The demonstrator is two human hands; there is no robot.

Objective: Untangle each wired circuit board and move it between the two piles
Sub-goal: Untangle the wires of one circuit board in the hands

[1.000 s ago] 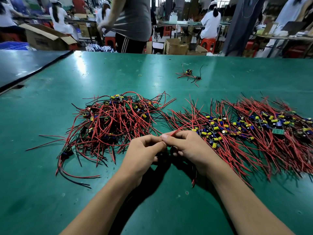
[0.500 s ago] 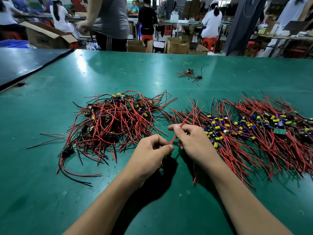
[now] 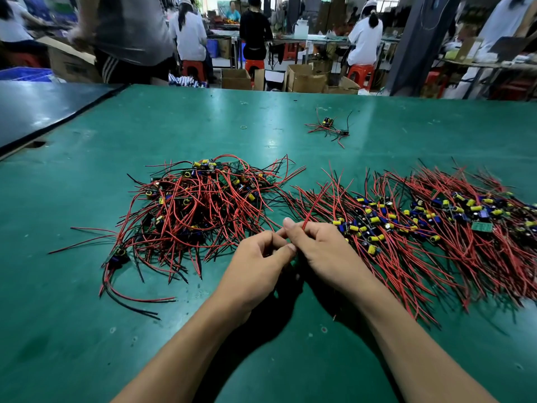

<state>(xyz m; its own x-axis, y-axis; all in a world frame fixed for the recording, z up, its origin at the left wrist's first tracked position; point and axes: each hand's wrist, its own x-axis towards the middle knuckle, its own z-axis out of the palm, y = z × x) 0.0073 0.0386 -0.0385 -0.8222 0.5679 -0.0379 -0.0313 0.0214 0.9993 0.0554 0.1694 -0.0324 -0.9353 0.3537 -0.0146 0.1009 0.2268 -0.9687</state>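
Observation:
Two piles of small circuit boards with red and black wires lie on the green table. The tangled pile is at the left, the spread-out pile at the right. My left hand and my right hand meet between the piles, near the table's front. My right hand pinches a red wire that sticks up and away from my fingers. My left hand is curled with its fingertips against the right hand, gripping the same piece. The board itself is hidden under my hands.
A stray wired board lies alone further back on the table. A dark table adjoins at the far left. Beyond the far edge stand cardboard boxes, red stools and several people at other benches.
The red wire has swung from lying low between my fingers to pointing up and away. My hands stay together between the piles. A person behind the table walked off to the left.

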